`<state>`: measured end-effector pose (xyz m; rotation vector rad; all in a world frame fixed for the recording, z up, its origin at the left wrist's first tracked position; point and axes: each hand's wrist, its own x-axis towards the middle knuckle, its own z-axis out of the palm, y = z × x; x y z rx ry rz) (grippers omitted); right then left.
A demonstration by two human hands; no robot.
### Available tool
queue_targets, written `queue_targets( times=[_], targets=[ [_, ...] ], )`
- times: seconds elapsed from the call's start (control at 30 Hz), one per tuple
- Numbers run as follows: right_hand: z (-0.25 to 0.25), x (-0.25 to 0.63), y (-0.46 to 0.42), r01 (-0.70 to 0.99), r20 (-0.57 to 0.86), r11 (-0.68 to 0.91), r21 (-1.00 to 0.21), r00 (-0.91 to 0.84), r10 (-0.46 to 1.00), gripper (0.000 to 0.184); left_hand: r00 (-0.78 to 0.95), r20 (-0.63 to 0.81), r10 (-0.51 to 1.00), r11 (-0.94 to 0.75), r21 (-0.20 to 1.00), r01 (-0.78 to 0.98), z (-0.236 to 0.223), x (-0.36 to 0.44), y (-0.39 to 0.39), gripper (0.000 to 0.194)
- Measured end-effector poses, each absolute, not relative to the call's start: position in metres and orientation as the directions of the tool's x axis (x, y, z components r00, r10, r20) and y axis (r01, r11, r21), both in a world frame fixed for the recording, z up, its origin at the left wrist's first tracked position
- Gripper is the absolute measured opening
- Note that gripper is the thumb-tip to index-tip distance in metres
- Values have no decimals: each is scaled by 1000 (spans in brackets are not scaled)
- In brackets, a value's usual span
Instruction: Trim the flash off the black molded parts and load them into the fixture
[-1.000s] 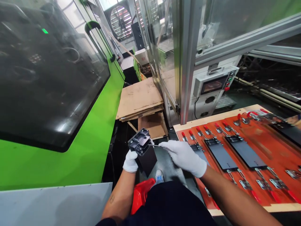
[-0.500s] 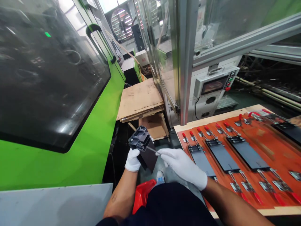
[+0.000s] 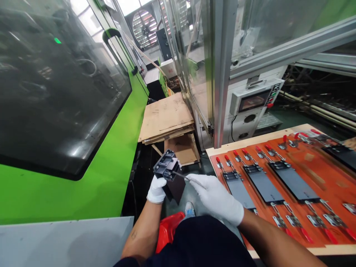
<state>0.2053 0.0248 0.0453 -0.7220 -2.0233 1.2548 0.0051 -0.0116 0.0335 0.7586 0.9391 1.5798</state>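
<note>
My left hand (image 3: 156, 190), in a white glove, is closed around a black box-shaped plastic part (image 3: 175, 187). The part is tilted, and its end with moulded ribs and holes faces up. My right hand (image 3: 211, 194), also gloved, pinches a thin dark tool (image 3: 180, 175) with a slender shaft. Its tip meets the ribbed end near the right corner; whether it is a knife or a scraper I cannot make out. Some of my left fingers are hidden behind the part.
To the right, an orange board (image 3: 306, 163) carries several grey-black panels (image 3: 264, 183) held by red-handled toggle clamps (image 3: 315, 220). Stacked cardboard (image 3: 167, 115) lies ahead. A green machine (image 3: 111, 167) stands on the left, a red plastic object (image 3: 168, 230) by my legs. A control box (image 3: 253, 100) sits beyond the board.
The black part has turned slightly in my left hand. My right hand and the thin tool have shifted a little, with the tip still at the ribbed end.
</note>
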Motion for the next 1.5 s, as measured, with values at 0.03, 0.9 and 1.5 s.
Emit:
queue_targets(
  times=[0.03, 0.9, 1.5],
  targets=[
    [48, 206, 24, 93, 216, 371, -924, -673, 707, 38, -197, -9, 980, -88, 873, -479, 34, 5, -12, 51],
    [96, 200, 99, 569, 132, 821, -43, -811, 569, 30, 325, -350, 878, 472, 532, -703, 31, -28, -30, 63],
    [117, 189, 117, 454, 232, 891, 24, -869, 437, 27, 224, -582, 782, 548, 469, -693, 28, -21, -43, 63]
  ],
)
